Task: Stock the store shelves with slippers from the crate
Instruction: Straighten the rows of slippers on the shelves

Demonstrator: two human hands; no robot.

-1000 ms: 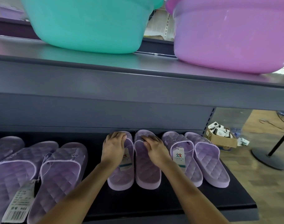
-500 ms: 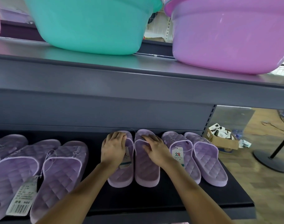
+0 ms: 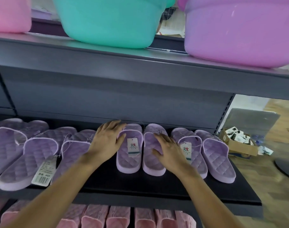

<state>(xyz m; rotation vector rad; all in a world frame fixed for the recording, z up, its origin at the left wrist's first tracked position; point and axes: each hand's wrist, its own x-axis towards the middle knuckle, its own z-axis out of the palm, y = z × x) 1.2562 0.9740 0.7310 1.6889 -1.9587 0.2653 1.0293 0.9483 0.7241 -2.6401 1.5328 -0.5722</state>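
Upper shelf (image 3: pixel 107 63) carries a teal basin (image 3: pixel 111 20) and a purple basin (image 3: pixel 239 30); below it the dark middle shelf (image 3: pixel 157 186) holds a row of lilac slippers (image 3: pixel 40 155), toes toward the back panel. The centre pair (image 3: pixel 153 168) stands side by side. The left hand (image 3: pixel 106 142) lies flat over the left slipper's strap and the right hand (image 3: pixel 168 152) lies flat on the right slipper's footbed — each grip slack, fingers straight, clasping nothing. A paper tag (image 3: pixel 132 147) rests in the left slipper.
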